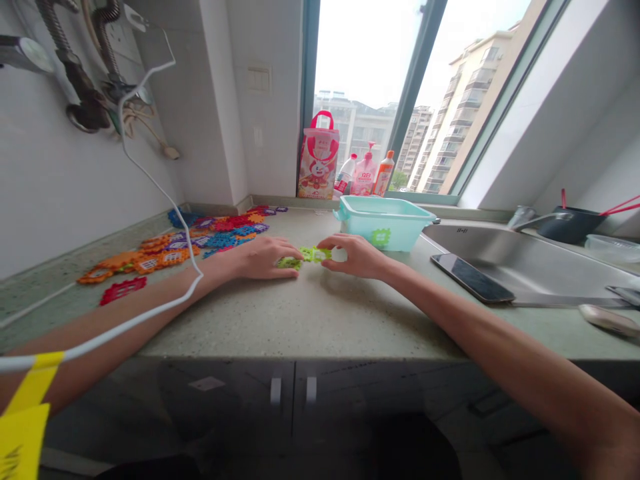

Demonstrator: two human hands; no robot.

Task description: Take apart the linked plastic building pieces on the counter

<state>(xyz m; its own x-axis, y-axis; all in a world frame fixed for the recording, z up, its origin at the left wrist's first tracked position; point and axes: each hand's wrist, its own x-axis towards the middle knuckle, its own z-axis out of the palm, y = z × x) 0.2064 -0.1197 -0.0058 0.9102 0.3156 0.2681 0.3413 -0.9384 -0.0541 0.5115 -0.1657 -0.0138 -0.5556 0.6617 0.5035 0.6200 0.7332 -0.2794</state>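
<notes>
Over the middle of the counter, both of my hands are on yellow-green interlocking plastic building pieces. My left hand point(265, 259) has its fingers and thumb closed around one green piece point(290, 263), which lies low near the counter surface. Between thumb and fingers, my right hand point(355, 255) grips another green piece point(317, 255). The two pieces meet edge to edge; whether they are locked together I cannot tell. Just behind my right hand stands a light turquoise plastic bin point(405, 227), and a green piece point(381, 237) shows at its front wall.
Red, orange, blue and purple pieces point(220, 233) lie spread at the left. A white cable point(150, 180) hangs across my left forearm. On the right are a black phone point(473, 278) and a steel sink point(550, 267). Bottles point(365, 175) and a bag point(319, 163) stand by the window.
</notes>
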